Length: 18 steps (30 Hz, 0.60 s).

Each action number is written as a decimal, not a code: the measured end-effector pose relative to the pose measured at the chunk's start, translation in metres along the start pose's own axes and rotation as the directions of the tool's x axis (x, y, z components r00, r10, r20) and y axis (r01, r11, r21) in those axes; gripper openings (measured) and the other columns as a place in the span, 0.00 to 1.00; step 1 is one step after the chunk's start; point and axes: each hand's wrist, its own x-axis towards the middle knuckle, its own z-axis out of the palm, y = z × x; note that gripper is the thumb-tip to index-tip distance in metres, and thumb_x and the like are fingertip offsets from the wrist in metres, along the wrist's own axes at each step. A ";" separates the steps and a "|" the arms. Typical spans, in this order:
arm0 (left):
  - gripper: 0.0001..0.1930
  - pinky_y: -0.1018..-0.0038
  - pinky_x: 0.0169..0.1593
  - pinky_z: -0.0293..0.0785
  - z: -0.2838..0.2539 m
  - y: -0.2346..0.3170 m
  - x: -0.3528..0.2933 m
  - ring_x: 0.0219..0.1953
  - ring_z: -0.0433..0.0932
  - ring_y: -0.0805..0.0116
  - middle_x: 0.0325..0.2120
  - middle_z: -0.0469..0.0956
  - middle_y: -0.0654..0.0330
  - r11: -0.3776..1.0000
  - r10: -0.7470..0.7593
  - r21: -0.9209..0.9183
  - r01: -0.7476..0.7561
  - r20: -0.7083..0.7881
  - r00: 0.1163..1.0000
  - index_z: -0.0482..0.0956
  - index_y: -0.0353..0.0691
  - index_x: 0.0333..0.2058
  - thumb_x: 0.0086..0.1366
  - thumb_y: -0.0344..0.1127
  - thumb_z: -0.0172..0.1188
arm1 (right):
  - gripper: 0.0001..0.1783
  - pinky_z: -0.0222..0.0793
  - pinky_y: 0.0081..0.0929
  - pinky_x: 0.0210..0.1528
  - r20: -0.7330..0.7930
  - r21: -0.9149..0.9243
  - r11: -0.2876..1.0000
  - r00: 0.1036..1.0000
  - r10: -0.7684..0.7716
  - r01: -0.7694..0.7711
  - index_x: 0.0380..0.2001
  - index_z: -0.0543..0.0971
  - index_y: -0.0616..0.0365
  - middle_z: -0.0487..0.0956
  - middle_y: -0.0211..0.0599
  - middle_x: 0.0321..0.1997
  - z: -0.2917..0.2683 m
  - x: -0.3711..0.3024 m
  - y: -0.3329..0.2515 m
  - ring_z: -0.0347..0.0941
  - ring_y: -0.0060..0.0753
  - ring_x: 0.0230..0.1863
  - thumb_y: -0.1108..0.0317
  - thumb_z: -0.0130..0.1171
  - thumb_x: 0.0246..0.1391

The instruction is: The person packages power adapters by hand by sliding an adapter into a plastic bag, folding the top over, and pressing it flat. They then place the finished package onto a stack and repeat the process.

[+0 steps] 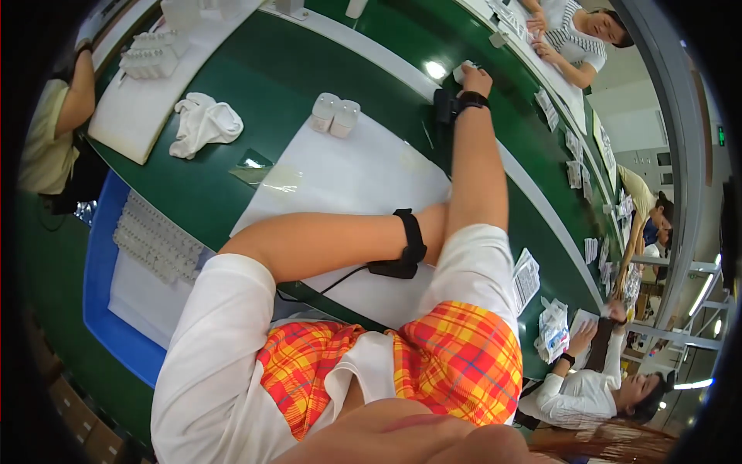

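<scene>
My right hand [478, 80] reaches far across the green bench, its fingers closed around a small whitish piece [462, 73], which is mostly covered by them. A black strap with a dark box sits on that wrist. Across my front lies my left arm, and my left hand [436, 224] passes behind the right forearm, so its fingers are hidden. A white sheet [348, 182] spreads beneath the arms. On its far edge two small clear-and-white plastic containers [344, 119] stand side by side.
A crumpled white cloth [204, 125] and a clear film piece [252, 165] lie to the left. A blue bin [99, 255] holds rows of small pale parts [158, 236]. A plastic bag [553, 331] lies right. Co-workers sit around; a pale strip [402, 68] crosses the bench.
</scene>
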 end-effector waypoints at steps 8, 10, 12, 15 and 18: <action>0.21 0.55 0.62 0.59 -0.004 -0.006 -0.016 0.61 0.65 0.50 0.55 0.70 0.47 0.880 -0.162 0.453 0.140 0.011 0.987 0.71 0.38 0.54 0.62 0.34 0.49 | 0.28 0.69 0.33 0.56 0.544 0.493 0.864 0.811 -0.216 -0.101 0.59 0.56 0.62 0.70 0.53 0.58 -0.115 -0.193 -0.083 0.70 0.45 0.56 0.73 0.52 0.57; 0.21 0.56 0.63 0.58 -0.002 -0.009 -0.021 0.62 0.64 0.51 0.56 0.69 0.46 0.831 -0.145 0.539 0.135 -0.025 0.989 0.71 0.38 0.55 0.62 0.32 0.48 | 0.29 0.67 0.33 0.58 0.527 0.371 0.928 0.819 -0.228 0.020 0.58 0.57 0.62 0.69 0.53 0.58 -0.144 -0.260 -0.080 0.70 0.44 0.56 0.72 0.55 0.55; 0.23 0.55 0.65 0.56 -0.005 -0.023 -0.022 0.63 0.62 0.51 0.58 0.68 0.47 0.804 -0.179 0.578 0.137 0.016 0.984 0.70 0.40 0.56 0.61 0.32 0.48 | 0.30 0.65 0.32 0.59 0.411 0.048 0.991 0.902 -0.133 0.125 0.54 0.61 0.64 0.69 0.52 0.59 -0.161 -0.305 -0.062 0.71 0.43 0.56 0.72 0.62 0.49; 0.20 0.53 0.64 0.55 -0.004 -0.029 -0.015 0.62 0.63 0.49 0.57 0.68 0.48 0.943 -0.123 0.308 0.127 -0.030 0.992 0.72 0.41 0.54 0.63 0.35 0.48 | 0.30 0.65 0.31 0.57 0.329 -0.428 0.877 0.941 -0.075 0.220 0.51 0.65 0.63 0.71 0.51 0.57 -0.197 -0.359 -0.039 0.72 0.42 0.54 0.73 0.65 0.44; 0.20 0.53 0.64 0.56 -0.011 -0.029 -0.009 0.62 0.63 0.48 0.57 0.69 0.49 0.973 -0.157 0.161 0.163 -0.052 0.986 0.73 0.41 0.53 0.63 0.36 0.49 | 0.30 0.66 0.31 0.54 0.503 -0.510 0.689 0.828 -0.247 0.515 0.51 0.64 0.62 0.73 0.48 0.52 -0.198 -0.379 -0.039 0.72 0.41 0.51 0.73 0.65 0.44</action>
